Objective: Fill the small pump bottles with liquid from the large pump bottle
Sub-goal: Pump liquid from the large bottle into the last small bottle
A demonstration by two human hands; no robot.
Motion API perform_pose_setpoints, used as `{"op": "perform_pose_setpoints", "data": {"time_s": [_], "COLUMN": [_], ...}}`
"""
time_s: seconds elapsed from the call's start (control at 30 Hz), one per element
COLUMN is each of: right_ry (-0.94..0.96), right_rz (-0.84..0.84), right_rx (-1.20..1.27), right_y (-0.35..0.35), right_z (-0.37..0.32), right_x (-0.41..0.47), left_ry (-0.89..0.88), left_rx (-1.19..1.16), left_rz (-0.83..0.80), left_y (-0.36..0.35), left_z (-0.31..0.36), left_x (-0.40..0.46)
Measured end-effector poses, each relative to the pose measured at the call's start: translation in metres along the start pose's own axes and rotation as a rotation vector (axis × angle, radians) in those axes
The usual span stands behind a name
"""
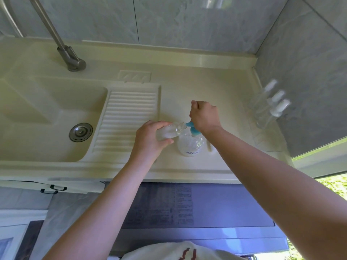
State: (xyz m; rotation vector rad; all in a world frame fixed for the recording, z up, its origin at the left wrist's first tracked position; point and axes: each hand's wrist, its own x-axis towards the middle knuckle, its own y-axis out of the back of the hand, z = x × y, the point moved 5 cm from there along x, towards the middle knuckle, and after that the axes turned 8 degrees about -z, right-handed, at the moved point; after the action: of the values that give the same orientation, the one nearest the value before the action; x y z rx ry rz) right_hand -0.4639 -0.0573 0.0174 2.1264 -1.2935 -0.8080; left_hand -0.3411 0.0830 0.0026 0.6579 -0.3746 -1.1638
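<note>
Just left of the large clear blue-pumped bottle, the left hand grips a small clear plastic bottle, tilted, mouth at the blue spout. The right hand presses the pump, fingers curled. If the mouth drifts, liquid probably spills onto the cream countertop. Far right, more small bottles wait.

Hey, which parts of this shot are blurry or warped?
Head view: the clear bottles by the wall are smeared by motion blur; the counter edge bows from the wide lens; the hands, left and right, look fairly sharp.
</note>
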Motion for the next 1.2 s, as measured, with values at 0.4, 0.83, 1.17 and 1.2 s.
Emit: {"op": "perform_pose_setpoints", "data": {"time_s": [0.4, 0.83, 1.17, 1.2], "right_ry": [0.078, 0.045, 0.066, 0.054], "right_rz": [0.025, 0.013, 0.024, 0.023], "right_rx": [-0.073, -0.035, -0.057, -0.042], "right_y": [-0.001, -0.005, -0.006, -0.004], "right_z": [-0.001, -0.003, -0.005, -0.004], "right_x": [-0.002, 0.002, -0.002, -0.001], "left_ry": [0.017, -0.007, -0.002, -0.002], "left_rx": [-0.025, -0.029, -0.043, -0.042], "left_rz": [0.003, 0.008, 0.002, 0.003], "left_y": [0.000, -0.001, -0.002, -0.002], "left_z": [-0.006, -0.002, -0.002, -0.001], "left_x": [0.000, 0.000, -0.001, -0.001]}}
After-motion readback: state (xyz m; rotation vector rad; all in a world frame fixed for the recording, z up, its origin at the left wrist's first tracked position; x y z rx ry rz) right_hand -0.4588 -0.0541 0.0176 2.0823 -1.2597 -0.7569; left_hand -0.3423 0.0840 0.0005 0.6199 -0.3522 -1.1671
